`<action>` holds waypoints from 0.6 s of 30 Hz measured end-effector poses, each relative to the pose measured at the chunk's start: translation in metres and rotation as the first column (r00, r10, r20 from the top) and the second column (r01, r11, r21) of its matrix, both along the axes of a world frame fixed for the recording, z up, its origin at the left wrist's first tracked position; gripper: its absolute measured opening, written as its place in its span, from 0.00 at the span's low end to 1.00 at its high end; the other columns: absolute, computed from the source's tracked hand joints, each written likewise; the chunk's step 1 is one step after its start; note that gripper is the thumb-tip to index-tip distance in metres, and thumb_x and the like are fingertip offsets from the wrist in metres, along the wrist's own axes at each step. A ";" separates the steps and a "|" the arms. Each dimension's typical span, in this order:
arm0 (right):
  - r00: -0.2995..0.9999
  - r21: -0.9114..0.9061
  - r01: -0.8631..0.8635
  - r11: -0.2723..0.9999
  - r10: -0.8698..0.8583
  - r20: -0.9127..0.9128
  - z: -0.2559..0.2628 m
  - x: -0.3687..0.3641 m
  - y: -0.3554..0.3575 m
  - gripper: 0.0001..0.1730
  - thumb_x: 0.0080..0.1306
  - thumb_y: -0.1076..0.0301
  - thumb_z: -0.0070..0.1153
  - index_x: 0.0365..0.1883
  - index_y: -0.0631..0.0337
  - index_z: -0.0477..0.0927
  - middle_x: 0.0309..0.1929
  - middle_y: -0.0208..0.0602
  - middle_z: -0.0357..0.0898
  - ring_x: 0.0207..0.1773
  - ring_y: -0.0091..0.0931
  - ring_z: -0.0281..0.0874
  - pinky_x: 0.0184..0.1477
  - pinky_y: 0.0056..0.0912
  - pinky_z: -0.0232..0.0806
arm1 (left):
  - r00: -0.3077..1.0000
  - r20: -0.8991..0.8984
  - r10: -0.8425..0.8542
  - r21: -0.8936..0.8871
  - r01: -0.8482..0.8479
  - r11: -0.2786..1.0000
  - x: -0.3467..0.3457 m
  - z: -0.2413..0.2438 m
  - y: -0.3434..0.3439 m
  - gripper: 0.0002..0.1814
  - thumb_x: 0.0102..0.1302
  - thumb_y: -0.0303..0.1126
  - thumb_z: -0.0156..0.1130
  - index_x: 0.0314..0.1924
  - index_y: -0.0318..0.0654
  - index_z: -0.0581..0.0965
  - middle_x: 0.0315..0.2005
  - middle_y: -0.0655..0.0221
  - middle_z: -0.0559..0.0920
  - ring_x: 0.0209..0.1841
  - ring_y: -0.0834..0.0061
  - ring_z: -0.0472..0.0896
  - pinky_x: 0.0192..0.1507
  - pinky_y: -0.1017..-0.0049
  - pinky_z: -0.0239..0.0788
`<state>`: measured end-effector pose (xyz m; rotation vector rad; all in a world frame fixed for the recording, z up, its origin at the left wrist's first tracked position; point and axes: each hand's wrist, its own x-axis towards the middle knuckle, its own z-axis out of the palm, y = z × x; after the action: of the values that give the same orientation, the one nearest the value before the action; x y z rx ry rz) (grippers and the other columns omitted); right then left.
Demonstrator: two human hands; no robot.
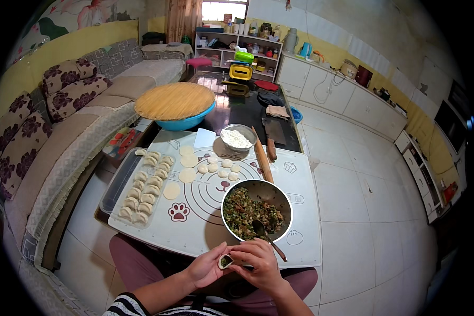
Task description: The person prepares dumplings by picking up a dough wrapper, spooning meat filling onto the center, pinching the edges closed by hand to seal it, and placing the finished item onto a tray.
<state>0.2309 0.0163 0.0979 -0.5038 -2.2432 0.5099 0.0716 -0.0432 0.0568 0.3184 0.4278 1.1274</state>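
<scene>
Between my two hands, just in front of the mat's near edge, is a partly folded dumpling (pixel 224 261) with green filling showing at its open end. My left hand (pixel 207 265) supports it, and the fingers of my right hand (pixel 257 260) pinch its wrapper. Right beyond them stands a metal bowl (pixel 288 211) of chopped filling (pixel 245 211), a spoon (pixel 259 227) leaning in it. Several flat round wrappers (pixel 171 190) and small dough pieces (pixel 212 168) lie on the printed mat (pixel 205 241). Rows of folded dumplings (pixel 145 207) fill a clear tray at the left.
A bowl of flour (pixel 237 138), a wooden rolling pin (pixel 263 158) and a white scraper (pixel 204 138) are at the mat's far side. Behind them, a cleaver (pixel 274 132) lies on the dark table. A woven round lid (pixel 174 101) covers a blue basin (pixel 187 120). A sofa (pixel 79 138) runs along the left.
</scene>
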 end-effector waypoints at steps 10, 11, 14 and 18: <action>0.966 0.010 0.200 0.980 -0.195 -0.172 -0.011 -0.007 -0.007 0.10 0.45 0.74 0.64 0.27 0.56 0.78 0.30 0.28 0.78 0.40 0.30 0.75 0.45 0.33 0.64 | 0.987 0.139 0.084 0.032 -0.089 0.996 0.013 0.016 -0.008 0.33 0.69 0.53 0.33 0.61 0.31 0.56 0.53 0.64 0.68 0.55 0.75 0.68 0.61 0.71 0.55; 0.950 -0.024 0.248 0.969 -0.248 -0.189 -0.010 -0.007 -0.009 0.10 0.45 0.74 0.64 0.27 0.56 0.78 0.30 0.28 0.78 0.40 0.30 0.75 0.44 0.32 0.64 | 0.975 0.177 0.133 0.049 -0.143 0.988 0.018 0.018 -0.012 0.35 0.68 0.55 0.33 0.62 0.31 0.55 0.53 0.64 0.68 0.56 0.74 0.67 0.62 0.70 0.53; 0.961 -0.016 0.234 0.972 -0.234 -0.145 -0.010 -0.007 -0.011 0.15 0.45 0.71 0.65 0.34 0.57 0.79 0.34 0.31 0.77 0.41 0.31 0.74 0.44 0.32 0.63 | 0.980 0.090 0.177 0.032 -0.180 0.983 0.027 0.019 -0.017 0.34 0.68 0.56 0.32 0.61 0.34 0.56 0.54 0.65 0.67 0.58 0.74 0.65 0.62 0.71 0.51; 0.962 -0.042 0.250 0.967 -0.253 -0.100 -0.006 -0.008 -0.014 0.18 0.45 0.69 0.66 0.36 0.57 0.79 0.37 0.31 0.77 0.42 0.32 0.73 0.45 0.33 0.63 | 0.989 -0.002 0.145 0.039 -0.145 0.989 0.025 0.014 -0.015 0.33 0.67 0.56 0.33 0.61 0.37 0.56 0.55 0.67 0.66 0.58 0.74 0.64 0.62 0.72 0.51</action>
<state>0.2233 0.0023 0.0920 -0.7489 -2.0375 0.4261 0.0963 -0.0584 0.0706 0.3282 0.4392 1.2786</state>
